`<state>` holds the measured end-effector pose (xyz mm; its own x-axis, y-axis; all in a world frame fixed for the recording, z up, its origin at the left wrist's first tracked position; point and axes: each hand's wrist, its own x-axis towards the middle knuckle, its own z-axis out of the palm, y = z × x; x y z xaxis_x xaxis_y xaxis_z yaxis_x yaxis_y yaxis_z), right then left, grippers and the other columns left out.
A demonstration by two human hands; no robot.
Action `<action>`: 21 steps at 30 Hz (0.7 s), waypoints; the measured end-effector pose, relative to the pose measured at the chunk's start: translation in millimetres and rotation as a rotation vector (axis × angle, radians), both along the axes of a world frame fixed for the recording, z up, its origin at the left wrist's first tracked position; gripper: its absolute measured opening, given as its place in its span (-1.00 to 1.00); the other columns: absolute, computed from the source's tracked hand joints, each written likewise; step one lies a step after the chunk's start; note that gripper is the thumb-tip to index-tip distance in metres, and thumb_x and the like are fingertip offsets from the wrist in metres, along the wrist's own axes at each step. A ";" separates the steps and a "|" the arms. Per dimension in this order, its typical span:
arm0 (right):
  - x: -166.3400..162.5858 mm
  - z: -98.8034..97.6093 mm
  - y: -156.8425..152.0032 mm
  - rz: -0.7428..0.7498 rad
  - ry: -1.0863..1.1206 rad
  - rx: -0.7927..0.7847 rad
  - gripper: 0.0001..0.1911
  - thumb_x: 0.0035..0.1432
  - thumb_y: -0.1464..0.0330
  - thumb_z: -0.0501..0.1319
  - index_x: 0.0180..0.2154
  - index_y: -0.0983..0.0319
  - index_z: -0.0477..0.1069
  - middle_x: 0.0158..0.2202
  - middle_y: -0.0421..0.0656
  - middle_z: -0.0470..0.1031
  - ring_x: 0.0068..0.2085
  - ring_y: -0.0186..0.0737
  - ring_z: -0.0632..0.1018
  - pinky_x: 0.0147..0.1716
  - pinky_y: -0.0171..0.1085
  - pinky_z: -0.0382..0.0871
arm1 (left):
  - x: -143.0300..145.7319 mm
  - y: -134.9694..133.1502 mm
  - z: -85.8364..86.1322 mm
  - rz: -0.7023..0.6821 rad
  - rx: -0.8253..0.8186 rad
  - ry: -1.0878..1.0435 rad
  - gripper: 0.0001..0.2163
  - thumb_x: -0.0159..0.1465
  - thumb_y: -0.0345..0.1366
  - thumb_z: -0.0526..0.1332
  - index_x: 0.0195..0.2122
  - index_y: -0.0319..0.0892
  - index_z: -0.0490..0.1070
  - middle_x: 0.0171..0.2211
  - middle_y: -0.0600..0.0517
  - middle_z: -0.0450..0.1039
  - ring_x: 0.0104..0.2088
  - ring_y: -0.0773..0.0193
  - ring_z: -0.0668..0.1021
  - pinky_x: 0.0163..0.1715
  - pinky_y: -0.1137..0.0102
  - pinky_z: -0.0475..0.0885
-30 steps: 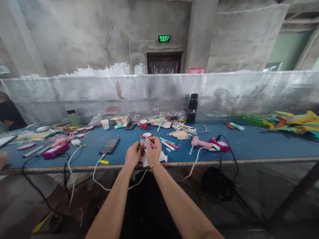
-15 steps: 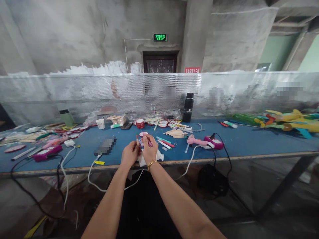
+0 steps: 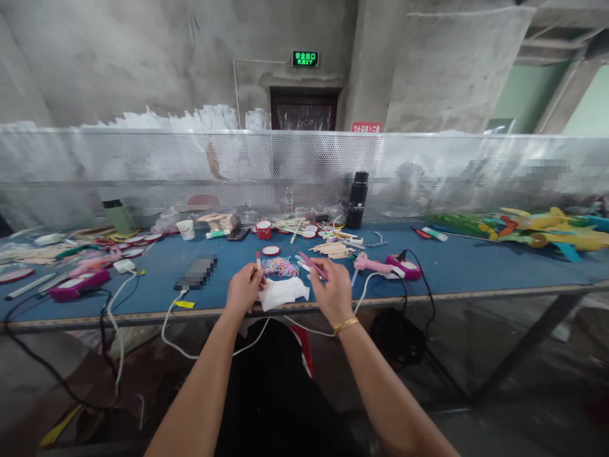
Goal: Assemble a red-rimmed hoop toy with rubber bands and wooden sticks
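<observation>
Blue tabletop [image 3: 476,270] lay cluttered; my left hand [image 3: 244,289] pinched a craft stick [image 3: 258,261] upright, my right hand [image 3: 333,289] gripped a pink marker [image 3: 313,266]. Steadying the stick seemed wise.

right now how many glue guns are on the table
2: a pink glue gun right of the right hand, another far left by the cables. Clutter may hide more.

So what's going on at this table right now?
A person sits at a cluttered blue table doing craft work. The left hand holds a small wooden stick with a red tip upright; the right hand holds a pink pen. Between them lie a white tissue and a heap of coloured rubber bands. A pink glue gun lies to the right.
</observation>
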<state>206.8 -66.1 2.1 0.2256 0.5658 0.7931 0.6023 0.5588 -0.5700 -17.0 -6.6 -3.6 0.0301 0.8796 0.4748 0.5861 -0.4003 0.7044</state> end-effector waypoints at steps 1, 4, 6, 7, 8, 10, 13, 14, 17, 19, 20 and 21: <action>13.7 -4.4 -7.9 -0.089 -0.103 -0.013 -0.80 0.26 0.34 0.17 -0.17 0.19 0.55 -0.24 -0.12 0.64 -0.18 -0.12 0.53 -0.02 -0.13 0.24 | 0.3 -0.5 0.2 0.001 -0.001 0.001 -0.77 0.32 -0.16 0.07 -0.44 -0.08 0.35 -0.52 0.10 0.51 -0.48 0.27 0.55 -0.40 0.41 0.37; 39.8 -16.6 -25.7 -0.275 -0.268 -0.056 -0.80 0.28 0.35 0.17 -0.19 0.17 0.58 -0.23 -0.13 0.63 -0.17 -0.11 0.51 -0.06 -0.16 0.18 | 0.6 -1.6 0.8 0.004 0.000 0.001 -0.79 0.32 -0.17 0.07 -0.43 -0.08 0.35 -0.50 0.10 0.53 -0.48 0.27 0.56 -0.37 0.40 0.38; 45.3 -22.8 -31.2 -0.331 -0.328 -0.079 -0.81 0.28 0.36 0.18 -0.20 0.14 0.59 -0.22 -0.14 0.63 -0.16 -0.12 0.50 -0.05 -0.16 0.14 | 0.5 -2.1 1.3 0.002 0.000 -0.002 -0.79 0.32 -0.17 0.07 -0.42 -0.07 0.35 -0.48 0.10 0.53 -0.48 0.27 0.56 -0.37 0.40 0.39; 45.7 -25.2 -32.2 -0.344 -0.347 -0.088 -0.81 0.28 0.37 0.18 -0.20 0.14 0.59 -0.22 -0.15 0.63 -0.16 -0.13 0.49 -0.05 -0.15 0.12 | 0.4 -2.2 1.6 0.000 0.000 -0.004 -0.80 0.32 -0.16 0.07 -0.41 -0.07 0.35 -0.47 0.10 0.54 -0.48 0.27 0.56 -0.37 0.40 0.39; 45.2 -27.3 -32.2 -0.350 -0.359 -0.096 -0.81 0.27 0.37 0.18 -0.21 0.13 0.59 -0.23 -0.16 0.63 -0.16 -0.14 0.49 -0.05 -0.15 0.11 | 0.4 -2.3 2.0 -0.001 -0.001 -0.005 -0.80 0.32 -0.16 0.07 -0.41 -0.07 0.34 -0.47 0.10 0.54 -0.48 0.27 0.56 -0.38 0.40 0.39; 43.1 -30.6 -30.4 -0.355 -0.364 -0.110 -0.82 0.27 0.38 0.19 -0.23 0.13 0.60 -0.24 -0.16 0.63 -0.17 -0.14 0.47 -0.05 -0.14 0.09 | 0.3 -2.2 2.6 -0.003 -0.004 -0.006 -0.80 0.32 -0.16 0.07 -0.41 -0.07 0.34 -0.46 0.10 0.54 -0.48 0.27 0.56 -0.39 0.41 0.40; 40.5 -34.5 -27.2 -0.354 -0.365 -0.142 -0.82 0.26 0.38 0.20 -0.23 0.15 0.60 -0.24 -0.14 0.62 -0.17 -0.13 0.46 -0.05 -0.14 0.07 | 0.3 -1.7 2.9 -0.006 -0.005 -0.009 -0.80 0.32 -0.16 0.08 -0.42 -0.07 0.34 -0.47 0.09 0.54 -0.47 0.27 0.57 -0.39 0.41 0.41; 40.0 -35.6 -26.5 -0.353 -0.368 -0.154 -0.82 0.26 0.39 0.20 -0.23 0.15 0.60 -0.24 -0.14 0.62 -0.16 -0.12 0.45 -0.05 -0.14 0.07 | 0.3 -1.6 2.7 -0.008 -0.005 -0.011 -0.80 0.32 -0.16 0.08 -0.42 -0.07 0.35 -0.47 0.09 0.54 -0.47 0.27 0.57 -0.39 0.41 0.42; 38.5 -38.2 -25.2 -0.355 -0.372 -0.181 -0.83 0.25 0.39 0.20 -0.25 0.16 0.60 -0.26 -0.14 0.62 -0.16 -0.12 0.44 -0.05 -0.14 0.06 | 0.4 -1.3 1.8 -0.016 -0.002 -0.019 -0.80 0.32 -0.15 0.08 -0.40 -0.07 0.35 -0.46 0.10 0.54 -0.48 0.27 0.56 -0.39 0.42 0.42; 37.3 -39.4 -24.1 -0.352 -0.372 -0.192 -0.83 0.24 0.40 0.21 -0.25 0.16 0.60 -0.27 -0.14 0.62 -0.17 -0.13 0.44 -0.05 -0.14 0.05 | 0.6 -1.3 1.3 -0.016 -0.001 -0.023 -0.80 0.32 -0.14 0.08 -0.39 -0.07 0.35 -0.46 0.09 0.54 -0.48 0.27 0.56 -0.40 0.42 0.42; 36.7 -39.9 -23.4 -0.349 -0.372 -0.197 -0.83 0.24 0.40 0.21 -0.25 0.15 0.60 -0.27 -0.15 0.62 -0.17 -0.13 0.44 -0.05 -0.14 0.04 | 0.6 -1.4 1.1 -0.014 -0.002 -0.025 -0.80 0.32 -0.14 0.08 -0.39 -0.07 0.35 -0.46 0.09 0.54 -0.48 0.27 0.56 -0.40 0.42 0.42; 36.1 -40.4 -22.4 -0.346 -0.372 -0.200 -0.83 0.24 0.40 0.21 -0.25 0.15 0.60 -0.27 -0.15 0.62 -0.17 -0.14 0.44 -0.05 -0.14 0.04 | 0.7 -1.4 1.0 -0.014 -0.003 -0.026 -0.80 0.32 -0.14 0.08 -0.40 -0.07 0.36 -0.46 0.09 0.54 -0.48 0.27 0.56 -0.40 0.42 0.42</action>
